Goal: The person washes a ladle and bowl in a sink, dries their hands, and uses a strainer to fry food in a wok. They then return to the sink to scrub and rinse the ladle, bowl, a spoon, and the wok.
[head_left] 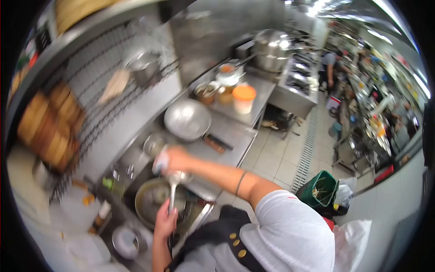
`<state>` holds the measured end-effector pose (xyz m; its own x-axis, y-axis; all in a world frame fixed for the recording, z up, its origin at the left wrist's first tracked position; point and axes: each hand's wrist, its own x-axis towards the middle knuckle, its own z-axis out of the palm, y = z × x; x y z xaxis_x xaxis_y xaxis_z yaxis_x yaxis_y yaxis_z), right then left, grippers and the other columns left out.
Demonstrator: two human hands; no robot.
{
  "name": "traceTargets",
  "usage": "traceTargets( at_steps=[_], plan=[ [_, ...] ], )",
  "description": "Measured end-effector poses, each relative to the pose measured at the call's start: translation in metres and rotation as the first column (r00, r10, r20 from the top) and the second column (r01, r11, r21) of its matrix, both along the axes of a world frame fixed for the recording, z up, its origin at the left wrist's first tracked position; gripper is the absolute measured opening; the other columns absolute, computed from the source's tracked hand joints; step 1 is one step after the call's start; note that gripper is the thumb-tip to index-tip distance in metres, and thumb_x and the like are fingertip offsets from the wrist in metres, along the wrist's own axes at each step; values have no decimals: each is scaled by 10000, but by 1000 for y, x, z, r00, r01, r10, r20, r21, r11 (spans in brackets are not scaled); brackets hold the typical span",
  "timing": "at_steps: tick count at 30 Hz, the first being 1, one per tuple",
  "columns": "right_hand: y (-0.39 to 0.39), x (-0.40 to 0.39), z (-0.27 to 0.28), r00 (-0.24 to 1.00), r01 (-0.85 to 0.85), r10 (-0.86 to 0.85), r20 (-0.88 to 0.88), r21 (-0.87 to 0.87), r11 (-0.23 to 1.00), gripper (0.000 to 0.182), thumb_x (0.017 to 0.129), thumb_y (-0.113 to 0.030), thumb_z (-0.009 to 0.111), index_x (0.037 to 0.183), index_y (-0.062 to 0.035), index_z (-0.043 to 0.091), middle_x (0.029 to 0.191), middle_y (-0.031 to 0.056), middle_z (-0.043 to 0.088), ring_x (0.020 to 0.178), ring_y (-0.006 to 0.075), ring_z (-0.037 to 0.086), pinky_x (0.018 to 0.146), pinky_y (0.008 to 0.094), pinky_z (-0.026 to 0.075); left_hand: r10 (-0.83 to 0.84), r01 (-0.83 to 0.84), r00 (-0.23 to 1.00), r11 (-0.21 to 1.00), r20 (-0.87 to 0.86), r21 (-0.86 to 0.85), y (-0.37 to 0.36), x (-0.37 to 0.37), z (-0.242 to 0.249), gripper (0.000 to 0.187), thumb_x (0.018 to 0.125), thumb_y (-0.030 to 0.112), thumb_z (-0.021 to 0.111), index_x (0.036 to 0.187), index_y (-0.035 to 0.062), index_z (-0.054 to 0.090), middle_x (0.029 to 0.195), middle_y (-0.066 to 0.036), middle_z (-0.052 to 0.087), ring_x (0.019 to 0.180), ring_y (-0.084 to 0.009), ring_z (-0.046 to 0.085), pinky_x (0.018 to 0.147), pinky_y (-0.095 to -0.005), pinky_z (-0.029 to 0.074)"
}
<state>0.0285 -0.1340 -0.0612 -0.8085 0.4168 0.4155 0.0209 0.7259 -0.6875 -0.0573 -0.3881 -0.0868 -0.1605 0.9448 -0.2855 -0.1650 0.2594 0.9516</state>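
Note:
My left hand (166, 220) is wrapped round the handle of a metal ladle (175, 190), whose bowl is raised above the near side of a wide wok (147, 199). Beyond the ladle's bowl, my right hand (176, 159) is closed on a small whitish thing (161, 163), blurred and too unclear to name. A metal bowl (187, 119) rests on the steel counter (231, 136) past my right hand. Beside that bowl lies a dark-bladed knife or cleaver (215, 144) with a brown part.
An orange-lidded tub (244, 97) and small containers stand farther along the counter. A large steel pot (273, 50) is beyond them. Bamboo steamers (45, 129) sit at left. A green bin (318, 190) stands on the floor at right. Another person (329, 68) stands in the aisle.

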Motion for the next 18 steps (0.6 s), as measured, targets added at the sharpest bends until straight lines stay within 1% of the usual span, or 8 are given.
traceTargets(
  at_steps=[1, 3, 7, 10, 13, 16, 17, 18],
  plan=[
    [11, 2, 23, 926, 250, -141, 350, -291, 924, 328, 674, -262, 691, 988, -196, 757, 951, 130, 719, 868, 322, 674, 759, 402, 544, 8, -9, 1000, 1000, 5, 25, -1, -1, 4, 512, 972, 33, 527, 1467, 47, 398, 758, 71, 471, 566, -23, 397, 463, -203, 307],
    [-7, 0, 11, 984, 157, -143, -110, 132, 979, 339, 742, -274, 661, 1063, -177, 709, 1057, 110, 691, 1013, 304, 658, 844, 443, 531, 12, -13, 1000, 997, -15, -70, -6, -10, 22, 559, 972, 90, 565, 1495, 62, 369, 724, 67, 452, 559, -30, 385, 479, -207, 314],
    [-40, -7, 16, 999, -29, 46, -27, 468, 883, 258, 761, -207, 644, 1006, -166, 710, 1057, 94, 664, 1046, 329, 642, 881, 434, 524, 33, -29, 988, 999, -149, 28, -3, -20, 2, 555, 973, 148, 596, 1481, 50, 394, 768, 60, 495, 575, -37, 388, 497, -221, 331],
    [8, -12, 13, 974, 205, -227, 10, -460, 864, 263, 825, -216, 657, 1056, -96, 693, 1010, 106, 659, 956, 287, 658, 859, 425, 519, 64, -61, 993, 997, -94, 40, 0, -23, 11, 541, 979, 158, 590, 1472, 37, 402, 781, 58, 495, 571, -33, 369, 491, -219, 310],
    [-57, -9, -1, 842, 435, -302, -446, 233, 870, 309, 870, -224, 631, 1121, -46, 650, 1010, 149, 660, 952, 302, 638, 874, 405, 498, 83, -83, 994, 997, -64, 0, 3, -41, -1, 528, 990, 155, 572, 1474, 32, 398, 883, 17, 575, 659, -62, 475, 584, -230, 415],
    [-55, -12, -6, 813, 387, -304, -497, 72, 919, 362, 859, -221, 651, 1183, -64, 617, 1094, 214, 614, 1039, 378, 598, 898, 438, 469, 106, -81, 955, 992, -277, 101, 6, -34, 2, 533, 996, 169, 555, 1483, 34, 387, 1229, -118, 616, 1140, -182, 564, 1022, -300, 405],
    [-37, -15, -2, 814, 331, -489, -313, -442, 834, 351, 830, -216, 686, 1147, -71, 644, 1176, 193, 579, 1058, 375, 575, 913, 437, 455, 116, -89, 954, 990, -276, 109, 9, -35, 4, 533, 996, 169, 555, 1483, 34, 387, 1229, -118, 616, 1140, -182, 564, 1022, -300, 405],
    [-30, -17, 2, 819, 373, -461, -342, -294, 880, 344, 823, -226, 695, 1132, -80, 656, 1161, 189, 582, 1054, 374, 579, 907, 440, 462, 107, -58, 901, 990, -420, 127, 11, -35, 4, 534, 995, 175, 556, 1481, 32, 387, 1224, -116, 619, 1130, -176, 569, 1010, -294, 411]
  ],
)
